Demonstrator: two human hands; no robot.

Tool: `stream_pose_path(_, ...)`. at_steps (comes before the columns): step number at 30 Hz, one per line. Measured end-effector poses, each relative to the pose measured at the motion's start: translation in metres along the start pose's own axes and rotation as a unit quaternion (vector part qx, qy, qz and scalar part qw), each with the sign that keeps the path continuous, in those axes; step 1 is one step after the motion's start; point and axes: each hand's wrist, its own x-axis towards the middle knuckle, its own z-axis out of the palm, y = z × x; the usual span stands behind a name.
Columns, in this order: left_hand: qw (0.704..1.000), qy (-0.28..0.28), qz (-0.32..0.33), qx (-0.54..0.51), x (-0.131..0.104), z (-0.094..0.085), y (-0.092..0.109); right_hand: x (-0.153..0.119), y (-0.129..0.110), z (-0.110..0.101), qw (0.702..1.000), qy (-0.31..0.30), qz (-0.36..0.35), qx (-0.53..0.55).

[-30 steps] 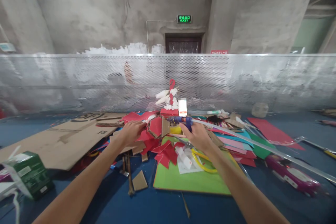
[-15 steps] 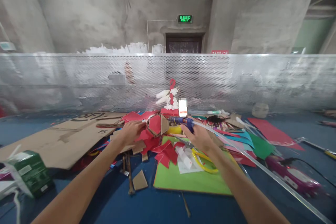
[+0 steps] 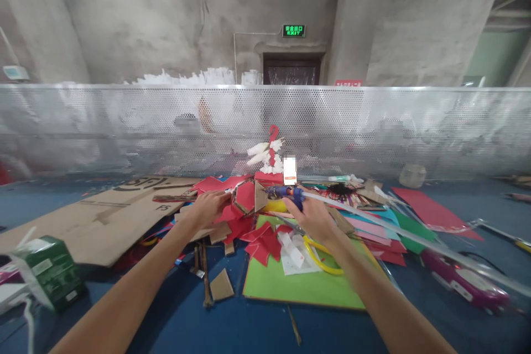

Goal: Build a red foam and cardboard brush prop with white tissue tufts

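Reader: Where does your red-faced cardboard form (image 3: 244, 199) lie?
Legend: Near the middle of the work area, beyond the green board (image 3: 307, 289). Your left hand (image 3: 211, 206) holds it by its left edge, the fingers closed in a narrow grip; a bare brown cardboard flap forms its right side.

Reader: And your right hand (image 3: 313, 217)?
Legend: It is wrapped around a blue glue gun (image 3: 292, 194), whose nozzle points left toward the flap; you cannot tell here whether they touch. A long translucent glue stick (image 3: 375, 214) runs from its back toward the right.

Reader: What surrounds your hands?
Legend: On the green board, nearer you, lie red paper pieces (image 3: 262, 243) and the yellow handles (image 3: 321, 259) of scissors. Left, a large cardboard sheet (image 3: 103, 218); near left, a green box (image 3: 52, 274). Right, a purple device (image 3: 464, 282) rests on the blue table (image 3: 174, 326). Far side, a lit phone (image 3: 290, 168) stands before the perforated metal screen (image 3: 124, 138), beside white paper flowers (image 3: 271, 163).
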Motion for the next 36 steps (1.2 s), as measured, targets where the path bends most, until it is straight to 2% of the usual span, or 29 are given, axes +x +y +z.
stream_pose_path(3,1.000,0.000,-0.004,0.000,0.000,0.001,-0.002,0.000,-0.001,-0.001,1.000,-0.002,0.007,-0.002)
stream_pose_path(8,1.000,0.010,-0.010,-0.014,0.000,0.003,-0.002,-0.001,-0.004,-0.007,0.999,-0.039,0.010,0.028)
stream_pose_path(11,1.000,0.015,-0.012,-0.018,-0.001,0.004,-0.003,-0.001,-0.001,-0.013,0.998,-0.035,0.034,0.051)
stream_pose_path(15,1.000,0.011,-0.012,-0.012,0.000,0.007,-0.005,-0.001,0.004,-0.017,0.995,-0.032,0.022,0.087)
stream_pose_path(19,1.000,0.010,-0.010,-0.008,0.000,0.007,-0.006,0.000,0.003,-0.013,0.997,-0.028,0.039,0.056)
stream_pose_path(22,1.000,0.010,-0.009,-0.006,-0.001,0.005,-0.004,0.001,-0.001,-0.010,0.999,-0.019,0.027,0.031)
stream_pose_path(29,1.000,0.005,-0.011,-0.016,-0.001,0.004,-0.004,0.001,-0.002,-0.009,0.999,0.001,0.026,0.030)
stream_pose_path(32,1.000,0.002,-0.012,-0.017,-0.001,0.003,-0.003,0.000,0.000,-0.009,0.996,-0.015,0.032,0.078)
stream_pose_path(36,1.000,0.005,-0.013,-0.026,-0.001,0.001,-0.002,-0.004,0.002,-0.007,0.971,-0.038,0.056,0.229)
